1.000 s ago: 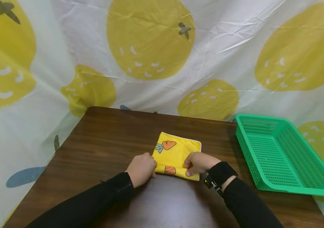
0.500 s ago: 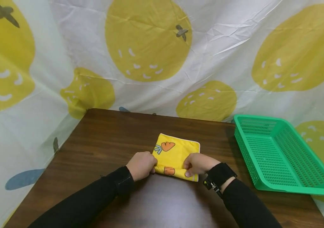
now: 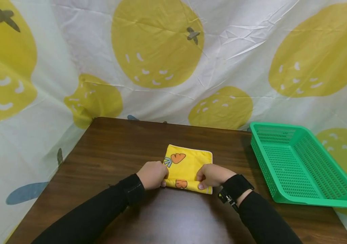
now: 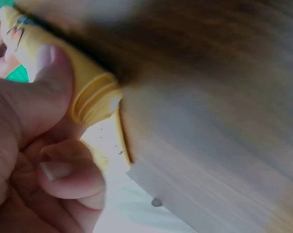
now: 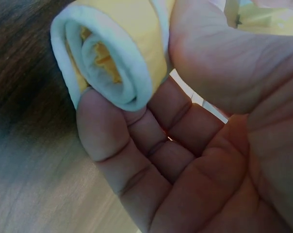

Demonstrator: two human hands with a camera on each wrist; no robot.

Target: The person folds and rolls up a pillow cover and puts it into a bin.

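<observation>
A yellow cloth (image 3: 191,161) with carrot prints and white edging lies on the brown table. Its near side is rolled up, and the far part is still flat. In the right wrist view, the roll's end (image 5: 105,60) shows a spiral of white edging. My left hand (image 3: 152,174) pinches the left end of the roll, its thumb (image 4: 56,73) pressed along the fabric in the left wrist view. My right hand (image 3: 213,175) grips the right end, thumb on the near side and fingers curled over it.
A green plastic basket (image 3: 278,184) with perforated walls stands on the right side of the brown table (image 3: 124,142). Behind and to the left hangs a white curtain (image 3: 234,40) printed with large yellow fruit.
The head view has shifted slightly. Both hands stay on the roll; my left hand's fingers have shifted a little at its end. The cloth looks nearly the same.
</observation>
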